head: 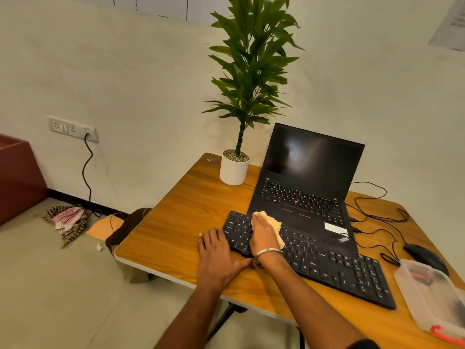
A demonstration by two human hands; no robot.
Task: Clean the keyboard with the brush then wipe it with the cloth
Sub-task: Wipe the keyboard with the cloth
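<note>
A black external keyboard lies slanted across the wooden table, in front of an open black laptop. My right hand presses a yellowish cloth flat onto the keyboard's left end; a metal bangle circles that wrist. Resting flat on the table beside the keyboard's left edge is my left hand, its thumb touching the front rim and nothing held in it. No brush is visible.
A potted plant in a white pot stands at the table's back. A black mouse and its cables lie at the right, next to a clear plastic box. Rags and a bag lie on the floor to the left.
</note>
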